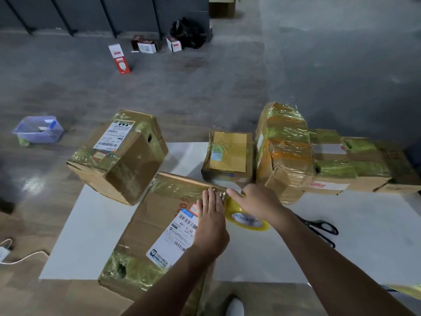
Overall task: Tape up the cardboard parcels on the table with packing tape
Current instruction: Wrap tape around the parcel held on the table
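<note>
Two hands: left (210, 222) on parcel (155, 217), right (258, 201) on tape (249, 221)

**Brown card under a yellow-green sheen**

On the white desk (102, 236), the brown cardboard parcel (155, 215) at the near edge carries glossy yellow-green tape bands and a white shipping label (180, 236) with black barcodes and blue corners. The translucent yellow tape roll (247, 221) has a white core printed in dark letters. Toward the right edge are black-handled scissors (319, 226). At the far edge, the orange-brown taped parcel (284, 160) gleams green.
</note>
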`<state>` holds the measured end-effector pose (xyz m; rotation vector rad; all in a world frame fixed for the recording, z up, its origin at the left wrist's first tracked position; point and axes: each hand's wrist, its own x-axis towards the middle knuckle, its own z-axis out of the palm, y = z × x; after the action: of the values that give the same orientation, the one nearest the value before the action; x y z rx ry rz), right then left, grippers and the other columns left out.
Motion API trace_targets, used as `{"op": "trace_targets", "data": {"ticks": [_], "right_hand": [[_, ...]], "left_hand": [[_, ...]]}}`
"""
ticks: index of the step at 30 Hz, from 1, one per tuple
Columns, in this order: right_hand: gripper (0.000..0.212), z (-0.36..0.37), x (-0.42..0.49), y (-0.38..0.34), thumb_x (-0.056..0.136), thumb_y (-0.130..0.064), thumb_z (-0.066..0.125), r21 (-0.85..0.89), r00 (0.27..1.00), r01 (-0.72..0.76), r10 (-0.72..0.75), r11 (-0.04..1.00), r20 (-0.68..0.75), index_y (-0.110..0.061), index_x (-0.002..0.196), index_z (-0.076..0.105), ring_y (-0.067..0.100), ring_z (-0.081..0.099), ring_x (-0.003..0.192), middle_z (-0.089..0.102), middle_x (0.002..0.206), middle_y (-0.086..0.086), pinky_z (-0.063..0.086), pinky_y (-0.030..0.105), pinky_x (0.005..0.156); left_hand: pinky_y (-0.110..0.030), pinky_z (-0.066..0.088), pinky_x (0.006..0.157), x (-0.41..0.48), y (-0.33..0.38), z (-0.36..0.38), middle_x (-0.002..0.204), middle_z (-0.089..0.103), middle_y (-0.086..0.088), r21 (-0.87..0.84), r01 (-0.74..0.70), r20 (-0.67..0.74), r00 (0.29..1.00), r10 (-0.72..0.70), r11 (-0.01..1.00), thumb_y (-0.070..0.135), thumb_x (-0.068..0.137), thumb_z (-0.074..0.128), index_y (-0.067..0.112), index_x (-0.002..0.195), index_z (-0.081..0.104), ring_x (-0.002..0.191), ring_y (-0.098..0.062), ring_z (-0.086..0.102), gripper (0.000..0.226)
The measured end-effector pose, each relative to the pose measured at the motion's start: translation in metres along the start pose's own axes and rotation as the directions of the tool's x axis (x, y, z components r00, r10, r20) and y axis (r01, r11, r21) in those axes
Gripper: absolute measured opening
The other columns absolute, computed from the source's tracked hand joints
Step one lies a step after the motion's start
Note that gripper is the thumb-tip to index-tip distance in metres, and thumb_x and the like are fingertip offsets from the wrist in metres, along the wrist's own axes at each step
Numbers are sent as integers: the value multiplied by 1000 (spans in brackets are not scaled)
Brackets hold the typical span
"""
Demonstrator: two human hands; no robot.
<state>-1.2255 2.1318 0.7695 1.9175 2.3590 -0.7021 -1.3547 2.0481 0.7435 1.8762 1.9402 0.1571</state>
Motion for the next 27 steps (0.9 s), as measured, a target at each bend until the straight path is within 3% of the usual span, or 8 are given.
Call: {"op": "trace_targets", "data": {"ticks": [5, 8, 11, 14, 17, 19, 22, 27], "right_hand": [[58, -34, 5, -23, 93, -56, 52, 182, 998, 63, -67, 981, 18, -15, 57, 33, 19, 34, 52, 28, 53, 1, 23, 33, 55], [55, -64, 5, -44, 92, -52, 56, 205, 990, 142, -140, 969, -23, -13, 59, 35, 18, 29, 53, 26, 58, 5, 18, 33, 54], [55, -87, 9, -73, 91, -50, 58, 159, 978, 207, -205, 965, -32, -13, 60, 34, 18, 27, 54, 24, 61, 7, 18, 33, 53], [56, -95, 15, -99, 89, -49, 59, 83, 979, 205, -202, 975, -39, -14, 56, 31, 18, 30, 55, 27, 58, 5, 22, 33, 54], [56, -92, 17, -115, 89, -50, 59, 96, 987, 156, -153, 983, -44, -16, 57, 29, 17, 30, 53, 26, 56, 2, 21, 33, 53], [56, -89, 15, -121, 91, -49, 58, 101, 993, 118, -115, 988, -37, -17, 57, 28, 16, 31, 51, 27, 55, 0, 20, 32, 51], [56, -82, 11, -123, 93, -43, 59, 121, 997, 82, -81, 989, -15, -19, 53, 29, 12, 29, 46, 28, 49, -4, 20, 28, 46], [56, -66, 10, -122, 92, -43, 59, 174, 998, 65, -64, 983, -11, -20, 53, 25, 14, 25, 46, 20, 46, -7, 17, 32, 53]], "left_hand": [[-34, -17, 116, 4, -13, -33, 162, -13, -14, -150, 5, -55, 998, -13, 989, -2, 86, 44, 2, 155, -1, 148, -27, -20, 82], [-27, -2, 117, 3, -24, -64, 163, 9, -11, -304, -55, -114, 993, 21, 951, 16, 88, 45, 6, 153, 22, 151, -25, 1, 70], [-25, 19, 110, -4, -29, -96, 153, 36, -9, -388, -103, -134, 989, 55, 916, 30, 81, 41, 9, 146, 38, 144, -25, 29, 69], [-24, 29, 98, -14, -34, -117, 141, 50, -12, -413, -104, -193, 981, 24, 905, 26, 67, 32, 4, 138, 48, 130, -25, 46, 76], [-30, 27, 108, -7, -51, -120, 149, 43, -12, -418, -61, -190, 982, -21, 907, 22, 70, 31, 8, 144, 42, 138, -25, 38, 76], [-49, 21, 116, 1, -66, -113, 161, 23, 0, -338, 10, -90, 995, -42, 941, 17, 85, 37, 19, 154, 26, 147, -24, 19, 70], [-64, 18, 112, 1, -81, -100, 164, 10, 9, -227, 23, -2, 1000, -24, 974, 10, 94, 42, 28, 156, 16, 150, -24, 7, 69], [-71, 15, 108, 1, -89, -90, 164, 7, 8, -174, 4, -23, 1000, -8, 985, 2, 95, 40, 21, 157, 14, 149, -26, 4, 70]]}}
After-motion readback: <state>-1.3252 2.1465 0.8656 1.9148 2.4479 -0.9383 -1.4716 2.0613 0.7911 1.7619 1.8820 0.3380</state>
